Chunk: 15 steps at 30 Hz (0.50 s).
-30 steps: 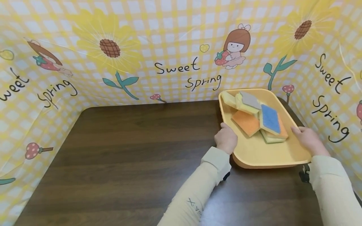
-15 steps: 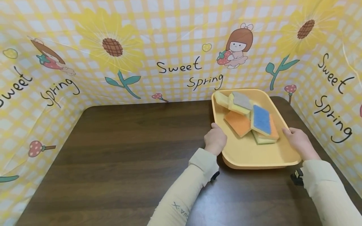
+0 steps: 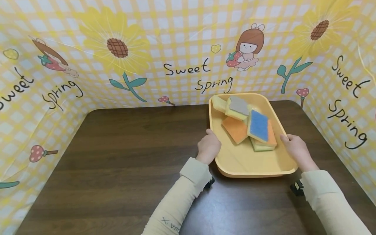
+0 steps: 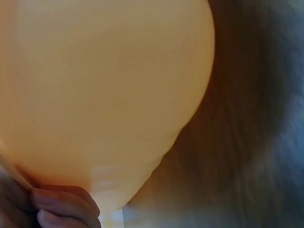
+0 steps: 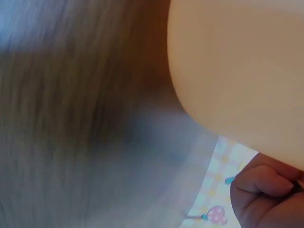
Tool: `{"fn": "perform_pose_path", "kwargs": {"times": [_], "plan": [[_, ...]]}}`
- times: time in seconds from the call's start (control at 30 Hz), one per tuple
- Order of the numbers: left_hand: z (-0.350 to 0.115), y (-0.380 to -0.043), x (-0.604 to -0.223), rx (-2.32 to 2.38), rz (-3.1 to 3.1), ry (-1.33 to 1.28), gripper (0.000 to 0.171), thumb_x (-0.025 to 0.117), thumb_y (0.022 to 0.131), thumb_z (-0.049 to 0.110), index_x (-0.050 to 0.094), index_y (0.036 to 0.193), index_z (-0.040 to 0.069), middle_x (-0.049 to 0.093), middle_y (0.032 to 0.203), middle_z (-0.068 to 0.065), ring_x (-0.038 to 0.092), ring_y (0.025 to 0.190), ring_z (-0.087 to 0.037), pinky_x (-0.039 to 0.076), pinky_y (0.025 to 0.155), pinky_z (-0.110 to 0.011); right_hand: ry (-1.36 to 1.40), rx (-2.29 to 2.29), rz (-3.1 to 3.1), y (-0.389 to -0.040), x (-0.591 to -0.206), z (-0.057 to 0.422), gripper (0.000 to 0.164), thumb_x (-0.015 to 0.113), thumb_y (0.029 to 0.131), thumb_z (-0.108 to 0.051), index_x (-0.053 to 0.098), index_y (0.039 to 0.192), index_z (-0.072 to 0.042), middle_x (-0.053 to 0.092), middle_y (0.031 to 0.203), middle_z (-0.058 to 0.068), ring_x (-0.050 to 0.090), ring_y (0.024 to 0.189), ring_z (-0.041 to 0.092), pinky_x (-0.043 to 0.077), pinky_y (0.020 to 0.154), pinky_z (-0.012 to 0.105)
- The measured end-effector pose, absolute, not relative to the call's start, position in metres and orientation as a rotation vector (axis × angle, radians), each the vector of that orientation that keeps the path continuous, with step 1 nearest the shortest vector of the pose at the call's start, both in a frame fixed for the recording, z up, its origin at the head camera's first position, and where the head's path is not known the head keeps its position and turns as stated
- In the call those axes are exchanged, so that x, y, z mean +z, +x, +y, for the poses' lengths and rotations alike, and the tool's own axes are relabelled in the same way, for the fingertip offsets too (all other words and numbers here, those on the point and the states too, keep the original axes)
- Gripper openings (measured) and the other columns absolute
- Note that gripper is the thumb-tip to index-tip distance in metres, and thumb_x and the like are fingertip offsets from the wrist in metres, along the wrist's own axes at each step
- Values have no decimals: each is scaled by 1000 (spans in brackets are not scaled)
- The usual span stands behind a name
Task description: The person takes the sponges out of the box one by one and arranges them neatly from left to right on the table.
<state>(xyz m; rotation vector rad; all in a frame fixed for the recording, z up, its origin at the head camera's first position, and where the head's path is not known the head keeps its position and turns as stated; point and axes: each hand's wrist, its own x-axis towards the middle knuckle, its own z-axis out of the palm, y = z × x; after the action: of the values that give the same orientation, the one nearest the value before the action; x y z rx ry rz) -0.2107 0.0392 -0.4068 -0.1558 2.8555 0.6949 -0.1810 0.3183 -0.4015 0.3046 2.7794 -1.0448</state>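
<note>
A yellow plastic tray (image 3: pixel 249 163) with a raised rim is held between both hands at the right half of the table. The left hand (image 3: pixel 209 147) grips its left side; in the left wrist view curled fingers (image 4: pixel 66 206) sit under the rim. On the opposite side the right hand (image 3: pixel 298 150) grips the rim, fingers curled in the right wrist view. Inside lie several sponges: a blue-topped sponge (image 3: pixel 259 125), a grey-topped sponge (image 3: pixel 238 106), an orange sponge (image 3: pixel 235 130) and a pale yellow sponge (image 3: pixel 218 103), some overlapping.
The dark wooden table (image 3: pixel 123 163) extends left and in front of the tray. A yellow checked cloth (image 3: pixel 182 39) with printed flowers stands around its back and sides. Black wrist devices (image 3: pixel 297 188) show below the cuffs.
Both hands and the tray have moved left across the table, away from the right cloth wall. The sponges travel with it, and the grip looks the same.
</note>
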Motion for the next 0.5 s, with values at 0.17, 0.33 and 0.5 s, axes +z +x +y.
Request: {"fn": "perform_pose_path", "kwargs": {"times": [0.17, 0.33, 0.5], "plan": [[24, -207, -405, 700, 2860, -141, 29, 40, 96, 17, 42, 119, 0, 68, 87, -16, 66, 78, -28, 51, 70, -42, 303, -1029, 2817, -181, -403, 305, 48, 28, 102, -39, 47, 85, 2, 44, 63, 5, 46, 56, 17, 40, 55, 31], [10, -205, -407, 716, 2865, -141, 31, 39, 96, 17, 41, 120, -1, 67, 88, -17, 66, 79, -30, 51, 72, -44, 287, -1027, 2831, -181, -405, 293, 47, 28, 103, -39, 42, 77, -2, 38, 59, 3, 42, 54, 18, 38, 54, 31], [-4, -204, -409, 718, 2865, -141, 30, 37, 97, 18, 40, 119, -1, 66, 87, -17, 66, 78, -30, 50, 70, -43, 269, -1020, 2840, -180, -405, 281, 45, 28, 103, -37, 36, 73, -5, 32, 57, 2, 37, 51, 18, 34, 52, 30]]}}
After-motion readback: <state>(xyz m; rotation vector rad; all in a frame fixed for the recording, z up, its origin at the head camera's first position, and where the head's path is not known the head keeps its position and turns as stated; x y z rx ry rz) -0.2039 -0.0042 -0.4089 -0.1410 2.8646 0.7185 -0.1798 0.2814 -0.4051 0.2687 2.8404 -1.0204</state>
